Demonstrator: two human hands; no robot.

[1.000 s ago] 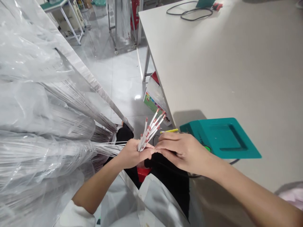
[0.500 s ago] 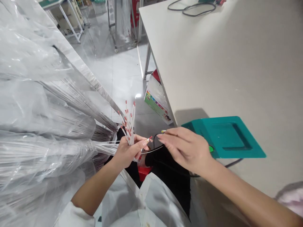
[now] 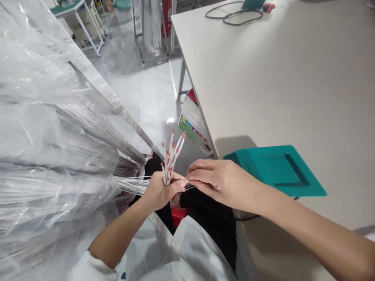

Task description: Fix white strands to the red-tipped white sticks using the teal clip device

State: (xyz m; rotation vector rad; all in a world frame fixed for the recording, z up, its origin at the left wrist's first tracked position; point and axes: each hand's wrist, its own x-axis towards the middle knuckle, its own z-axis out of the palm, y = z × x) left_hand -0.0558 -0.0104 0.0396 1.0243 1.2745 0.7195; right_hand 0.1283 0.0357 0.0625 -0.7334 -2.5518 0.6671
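Observation:
My left hand (image 3: 159,190) is closed round a bundle of thin white wires with red tips (image 3: 170,154), which fan upward out of the fist. My right hand (image 3: 222,181) meets it from the right, fingertips pinched on a single thin wire (image 3: 190,187) at the left hand's thumb. Long white wires in clear plastic bags (image 3: 58,183) hang on the left, their loose ends reaching to my left hand. A teal box-shaped device (image 3: 278,168) sits on the table edge just behind my right hand.
A large pale table (image 3: 278,78) fills the right side, with a coiled black cable (image 3: 234,15) at its far end. A colourful carton (image 3: 193,128) stands on the floor under the table edge. Metal racks and a small table stand further back on the tiled floor.
The red-tipped bundle swung from leaning right to leaning left and now stands nearly upright. My right hand drew back slightly, then closed in again on my left thumb with one wire.

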